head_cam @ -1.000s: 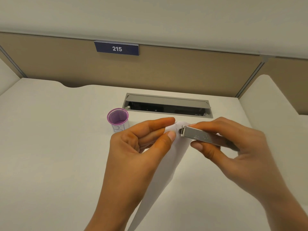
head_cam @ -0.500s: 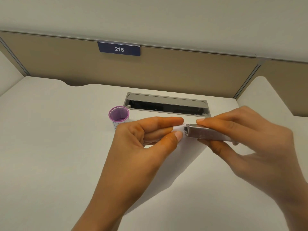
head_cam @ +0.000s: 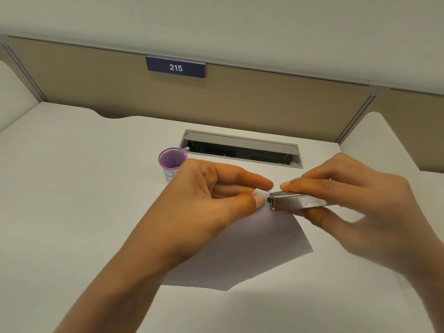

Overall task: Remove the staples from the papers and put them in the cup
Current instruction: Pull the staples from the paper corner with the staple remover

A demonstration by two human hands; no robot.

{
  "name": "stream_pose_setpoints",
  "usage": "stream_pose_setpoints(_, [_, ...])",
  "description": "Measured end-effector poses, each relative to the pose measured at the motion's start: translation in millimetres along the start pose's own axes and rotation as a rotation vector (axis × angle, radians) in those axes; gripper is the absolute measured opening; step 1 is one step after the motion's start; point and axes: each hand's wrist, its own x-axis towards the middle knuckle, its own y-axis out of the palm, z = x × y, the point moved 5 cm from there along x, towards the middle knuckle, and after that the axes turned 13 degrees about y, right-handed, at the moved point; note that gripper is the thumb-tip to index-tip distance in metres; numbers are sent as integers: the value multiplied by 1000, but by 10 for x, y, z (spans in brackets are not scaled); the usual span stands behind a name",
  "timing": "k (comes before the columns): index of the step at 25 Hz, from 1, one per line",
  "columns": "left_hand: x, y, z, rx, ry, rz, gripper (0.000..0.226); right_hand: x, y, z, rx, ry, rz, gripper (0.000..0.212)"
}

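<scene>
The left hand (head_cam: 206,200) pinches the papers (head_cam: 252,248) by a corner. The right hand (head_cam: 355,207) grips the staple remover (head_cam: 298,203) against that corner. The cup (head_cam: 171,162) stands toward the table's (head_cam: 72,188) far edge.

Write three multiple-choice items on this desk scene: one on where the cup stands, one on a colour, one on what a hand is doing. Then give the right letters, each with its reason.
1. Where does the cup stand?
A. Behind the left hand, by the desk's cable slot
B. By the right hand
C. On the paper

2. What colour is the cup's rim?
A. Green
B. Purple
C. Red

3. What does the right hand hold?
A. Nothing
B. The cup
C. A metal staple remover at the paper's corner

Answers:
A: the cup shows just beyond the left hand, left of the cable slot.
B: its rim is purple.
C: the right hand grips the staple remover, tip at the paper corner.
</scene>
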Motion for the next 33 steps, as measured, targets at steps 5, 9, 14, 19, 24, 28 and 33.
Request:
stream_pose_setpoints(5, [-6, 12, -18, -62, -8, 97, 20, -11, -6, -6, 120, 59, 106, 26])
stream_pose_setpoints(9, [-25, 39, -24, -127, -15, 122, 20, -47, -9, 6, 194, 76, 101, 24])
stream_pose_setpoints(14, [-16, 82, 31, -153, -32, 152, 20, -94, -19, 46, 181, 62, 76, 25])
stream_pose_setpoints(19, [-46, 33, 38, -175, -15, 112, 21, -153, -79, -7, 291, 179, 14, 21])
stream_pose_setpoints(24, [-46, 60, 21, -167, 9, 111, 23, -159, -159, 35, 214, 177, 34, 21])
stream_pose_setpoints(28, [-47, 97, 2, -148, 25, 111, 23, -153, -181, 67, 100, 158, 33, 23])
stream_pose_setpoints(33, [-51, 101, -30, -110, 25, 78, 20, -181, -171, 87, 28, 135, 39, 27])
